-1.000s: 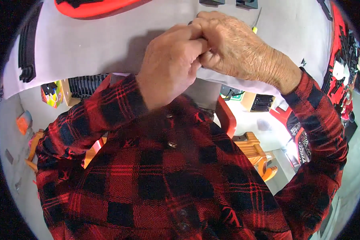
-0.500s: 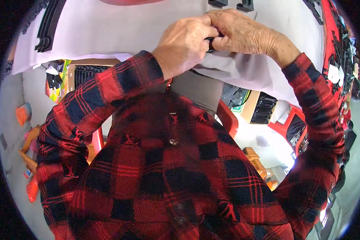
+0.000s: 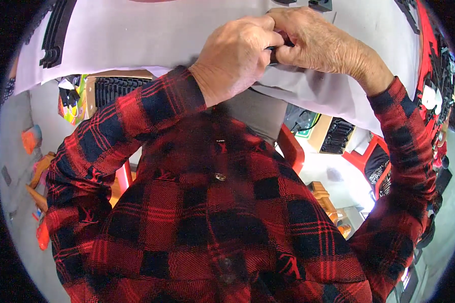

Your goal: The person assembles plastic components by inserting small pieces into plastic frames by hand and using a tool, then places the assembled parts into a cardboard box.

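1. Small black part (image 3: pixel 273 53): pinched between both hands above the worktop (image 3: pixel 136 43), right of middle by its near edge; mostly hidden by fingers, so exact shape can't be told
2. Grip: left hand (image 3: pixel 235 53) has thumb and fingertips narrowed on the part; right hand (image 3: pixel 321 43) is curled round its other side, thumb against it
3. Around: long black ribbed strip (image 3: pixel 55 35) toward the left edge, black block (image 3: pixel 320 5) beyond the right hand, toward the far edge
4. Main risk: part slips and drops over the near edge, as little of it shows outside the fingers and the hold is close to that edge
5. Second risk: left cuff (image 3: pixel 182 83) or forearm drags the rumpled cloth (image 3: pixel 311 83) at the near edge and shifts what lies on it
6. Third risk: misalignment, if the fingers block the wearer's sight of the part too
7. Markings: red letter-like motif (image 3: pixel 289 265) on the plaid shirt (image 3: pixel 187 227); green-and-white label (image 3: pixel 306 132) below the near edge, too small to read; none visible on the part
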The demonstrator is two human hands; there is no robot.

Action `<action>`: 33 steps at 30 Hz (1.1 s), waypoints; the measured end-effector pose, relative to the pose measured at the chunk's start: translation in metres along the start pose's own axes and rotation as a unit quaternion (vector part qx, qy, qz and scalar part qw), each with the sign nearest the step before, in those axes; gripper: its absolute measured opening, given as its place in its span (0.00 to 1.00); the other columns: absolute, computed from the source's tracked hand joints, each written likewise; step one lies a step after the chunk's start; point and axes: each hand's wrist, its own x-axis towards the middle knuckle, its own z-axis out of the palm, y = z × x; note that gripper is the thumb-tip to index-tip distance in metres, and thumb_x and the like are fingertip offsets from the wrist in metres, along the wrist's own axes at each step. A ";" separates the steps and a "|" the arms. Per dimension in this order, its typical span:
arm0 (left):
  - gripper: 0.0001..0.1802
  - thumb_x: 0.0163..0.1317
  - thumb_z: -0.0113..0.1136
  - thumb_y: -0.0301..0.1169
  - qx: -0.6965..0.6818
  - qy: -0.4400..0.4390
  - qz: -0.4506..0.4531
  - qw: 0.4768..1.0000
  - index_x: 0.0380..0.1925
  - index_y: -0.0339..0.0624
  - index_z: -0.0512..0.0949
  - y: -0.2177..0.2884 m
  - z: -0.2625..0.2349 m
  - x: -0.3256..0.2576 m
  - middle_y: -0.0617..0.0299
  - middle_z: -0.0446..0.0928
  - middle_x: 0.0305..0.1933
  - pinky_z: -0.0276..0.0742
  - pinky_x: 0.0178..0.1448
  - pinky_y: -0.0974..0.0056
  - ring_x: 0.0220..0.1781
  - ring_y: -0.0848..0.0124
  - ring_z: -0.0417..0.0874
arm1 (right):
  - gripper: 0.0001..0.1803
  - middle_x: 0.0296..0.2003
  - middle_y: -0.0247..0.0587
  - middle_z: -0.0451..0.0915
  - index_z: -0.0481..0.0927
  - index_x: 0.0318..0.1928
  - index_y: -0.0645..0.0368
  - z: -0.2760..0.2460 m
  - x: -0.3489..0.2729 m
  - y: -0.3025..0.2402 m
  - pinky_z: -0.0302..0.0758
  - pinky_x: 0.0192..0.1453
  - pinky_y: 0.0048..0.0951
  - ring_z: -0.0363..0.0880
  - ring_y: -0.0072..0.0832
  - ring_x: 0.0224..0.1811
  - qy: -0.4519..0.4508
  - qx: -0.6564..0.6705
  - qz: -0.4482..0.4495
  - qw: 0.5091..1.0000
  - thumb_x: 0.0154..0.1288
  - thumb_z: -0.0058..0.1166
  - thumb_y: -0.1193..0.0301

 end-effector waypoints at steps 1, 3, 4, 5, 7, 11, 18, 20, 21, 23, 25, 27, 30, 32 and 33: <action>0.09 0.54 0.58 0.22 0.000 0.000 0.000 1.000 0.35 0.34 0.82 0.000 0.000 0.000 0.50 0.80 0.39 0.80 0.48 0.54 0.43 0.50 0.83 | 0.16 0.32 0.52 0.78 0.74 0.41 0.67 0.000 0.000 -0.001 0.76 0.42 0.39 0.78 0.47 0.35 -0.003 0.001 0.009 1.000 0.51 0.55 0.73; 0.09 0.53 0.58 0.21 0.001 -0.014 -0.006 1.000 0.35 0.34 0.82 0.000 0.000 0.001 0.49 0.81 0.40 0.80 0.48 0.54 0.44 0.50 0.83 | 0.14 0.30 0.51 0.78 0.75 0.38 0.67 -0.002 0.003 0.005 0.77 0.40 0.37 0.80 0.41 0.33 0.046 -0.008 -0.136 0.990 0.53 0.57 0.71; 0.09 0.53 0.58 0.21 0.001 -0.014 -0.006 1.000 0.35 0.34 0.82 0.001 -0.001 0.001 0.49 0.81 0.40 0.80 0.48 0.54 0.44 0.50 0.83 | 0.14 0.28 0.49 0.79 0.76 0.34 0.68 -0.001 0.004 0.008 0.77 0.37 0.34 0.82 0.35 0.32 0.093 -0.016 -0.279 0.955 0.56 0.59 0.68; 0.09 0.53 0.58 0.21 0.003 -0.017 -0.010 1.000 0.36 0.34 0.82 0.002 -0.002 0.001 0.49 0.81 0.40 0.80 0.48 0.54 0.44 0.50 0.83 | 0.14 0.28 0.49 0.79 0.76 0.34 0.68 -0.001 0.003 0.011 0.77 0.37 0.34 0.82 0.35 0.32 0.093 -0.015 -0.279 0.956 0.56 0.59 0.68; 0.09 0.53 0.58 0.21 0.003 -0.019 -0.014 1.000 0.36 0.34 0.82 0.003 -0.002 0.001 0.49 0.81 0.40 0.80 0.48 0.54 0.44 0.50 0.83 | 0.15 0.33 0.54 0.78 0.75 0.38 0.69 -0.001 -0.001 0.016 0.77 0.42 0.37 0.81 0.43 0.37 0.060 -0.024 -0.260 0.963 0.57 0.57 0.68; 0.09 0.53 0.58 0.22 0.000 -0.005 -0.018 1.000 0.35 0.34 0.82 0.003 0.000 -0.001 0.50 0.80 0.39 0.80 0.48 0.54 0.44 0.50 0.83 | 0.14 0.31 0.53 0.77 0.76 0.38 0.69 -0.023 0.010 -0.016 0.77 0.43 0.38 0.81 0.42 0.36 -0.150 0.015 0.072 0.986 0.57 0.57 0.69; 0.10 0.53 0.56 0.20 -0.011 -0.013 -0.032 0.999 0.36 0.35 0.81 0.005 -0.002 0.001 0.49 0.80 0.39 0.79 0.48 0.54 0.44 0.49 0.82 | 0.15 0.33 0.53 0.77 0.74 0.40 0.68 -0.005 0.005 -0.002 0.76 0.44 0.38 0.79 0.46 0.38 -0.072 -0.034 -0.030 0.996 0.53 0.55 0.71; 0.09 0.53 0.56 0.20 -0.006 0.001 -0.036 0.999 0.35 0.36 0.81 0.006 0.001 0.001 0.49 0.80 0.38 0.78 0.48 0.53 0.43 0.49 0.82 | 0.16 0.33 0.53 0.76 0.73 0.40 0.69 -0.001 0.004 0.000 0.76 0.45 0.41 0.77 0.50 0.38 0.000 -0.075 -0.075 0.994 0.50 0.53 0.73; 0.09 0.53 0.56 0.19 -0.001 0.015 -0.039 0.999 0.34 0.36 0.81 0.006 0.002 0.000 0.49 0.79 0.37 0.78 0.47 0.53 0.43 0.49 0.81 | 0.15 0.33 0.54 0.75 0.72 0.39 0.69 -0.001 0.004 0.001 0.75 0.46 0.42 0.77 0.51 0.39 -0.003 -0.066 -0.072 0.995 0.50 0.53 0.73; 0.08 0.53 0.56 0.19 -0.004 0.000 -0.056 0.998 0.34 0.36 0.81 0.008 0.003 0.001 0.49 0.79 0.36 0.78 0.47 0.53 0.43 0.49 0.81 | 0.15 0.34 0.54 0.75 0.72 0.39 0.70 -0.003 0.006 0.002 0.75 0.47 0.43 0.76 0.52 0.40 -0.007 -0.060 -0.068 0.996 0.50 0.52 0.73; 0.08 0.53 0.56 0.19 -0.005 -0.016 -0.073 0.997 0.33 0.37 0.80 0.009 0.002 0.000 0.50 0.79 0.36 0.78 0.47 0.53 0.42 0.49 0.81 | 0.15 0.35 0.59 0.80 0.78 0.37 0.68 -0.004 0.007 0.001 0.77 0.51 0.49 0.80 0.56 0.44 -0.066 -0.067 -0.036 0.995 0.56 0.58 0.67; 0.08 0.53 0.58 0.18 -0.014 -0.020 -0.083 0.996 0.34 0.38 0.80 0.009 0.001 0.000 0.50 0.79 0.38 0.78 0.47 0.53 0.42 0.48 0.81 | 0.14 0.35 0.59 0.80 0.78 0.37 0.68 0.000 0.007 0.003 0.77 0.50 0.48 0.80 0.56 0.44 -0.046 -0.060 -0.046 0.996 0.56 0.58 0.68; 0.05 0.52 0.59 0.22 -0.021 -0.004 -0.074 0.997 0.29 0.42 0.82 0.010 0.001 0.001 0.56 0.77 0.35 0.78 0.43 0.52 0.40 0.53 0.79 | 0.11 0.35 0.59 0.80 0.78 0.36 0.67 0.000 0.007 0.001 0.77 0.50 0.47 0.80 0.56 0.44 -0.027 -0.049 -0.054 0.997 0.55 0.58 0.71; 0.05 0.52 0.60 0.22 -0.027 0.013 -0.069 0.997 0.29 0.42 0.82 0.010 0.003 0.000 0.56 0.77 0.35 0.78 0.43 0.52 0.40 0.53 0.79 | 0.11 0.35 0.59 0.80 0.78 0.36 0.67 0.002 0.007 -0.001 0.77 0.50 0.47 0.80 0.56 0.44 -0.026 -0.039 -0.056 0.997 0.54 0.59 0.73; 0.06 0.52 0.60 0.22 -0.034 0.031 -0.063 0.997 0.30 0.42 0.82 0.010 0.004 -0.001 0.56 0.77 0.35 0.78 0.43 0.52 0.40 0.53 0.79 | 0.10 0.35 0.59 0.81 0.78 0.36 0.66 0.003 0.008 0.000 0.77 0.50 0.47 0.80 0.56 0.44 -0.019 -0.050 -0.066 0.996 0.53 0.59 0.74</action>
